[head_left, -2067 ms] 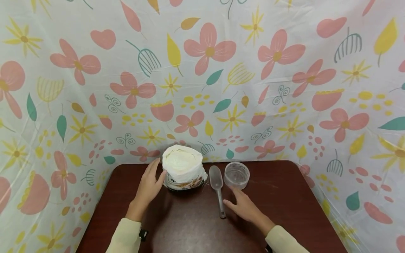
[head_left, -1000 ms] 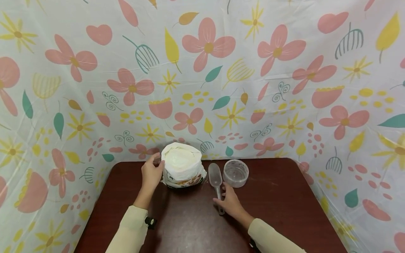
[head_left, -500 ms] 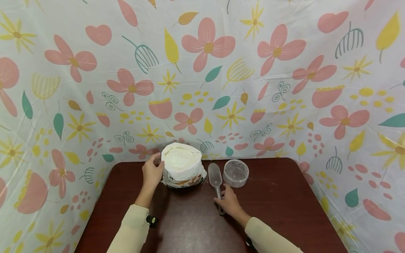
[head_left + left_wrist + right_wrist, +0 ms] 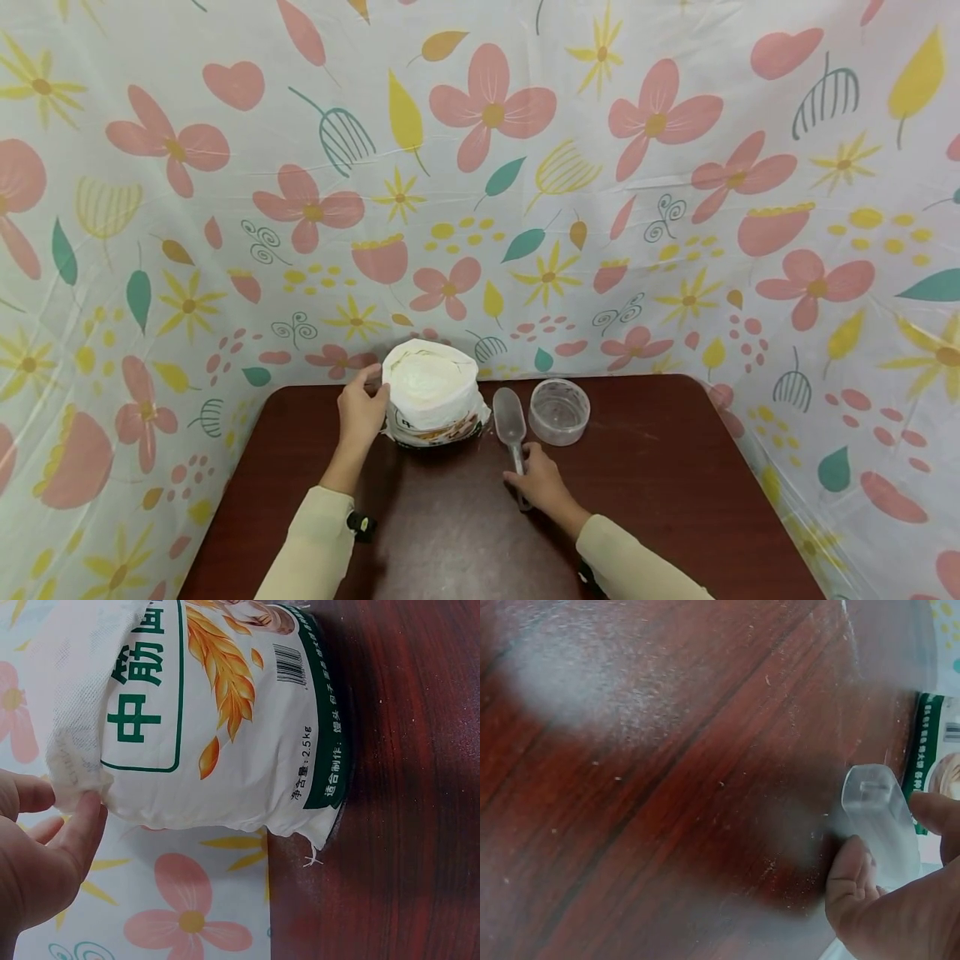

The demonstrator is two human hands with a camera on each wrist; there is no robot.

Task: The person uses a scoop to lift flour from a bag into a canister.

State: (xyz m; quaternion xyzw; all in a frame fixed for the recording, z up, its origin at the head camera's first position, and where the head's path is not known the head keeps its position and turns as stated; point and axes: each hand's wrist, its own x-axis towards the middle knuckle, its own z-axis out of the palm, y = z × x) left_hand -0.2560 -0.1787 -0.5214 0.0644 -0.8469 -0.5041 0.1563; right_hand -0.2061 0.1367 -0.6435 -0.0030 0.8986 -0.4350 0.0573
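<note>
A white flour bag (image 4: 431, 396), its top rolled down and white flour showing inside, stands at the back of the table. My left hand (image 4: 363, 408) pinches the bag's folded rim from the left; the left wrist view shows thumb and fingers at the cloth edge, beside the bag's green print and wheat picture (image 4: 221, 667). A clear plastic scoop (image 4: 510, 417) lies right of the bag, bowl pointing away. My right hand (image 4: 546, 482) grips its handle, with the handle's end (image 4: 874, 791) visible between thumb and fingers in the right wrist view.
A round clear plastic container (image 4: 559, 412) stands just right of the scoop. The dark red-brown table (image 4: 450, 533) backs onto a flower-printed curtain (image 4: 480, 208), which also rises along both sides. White specks lie on the table around the scoop.
My left hand has come to the bag's rim and taken hold. My right hand has moved left from beside the container onto the scoop's handle. Bag, scoop and container stay in place.
</note>
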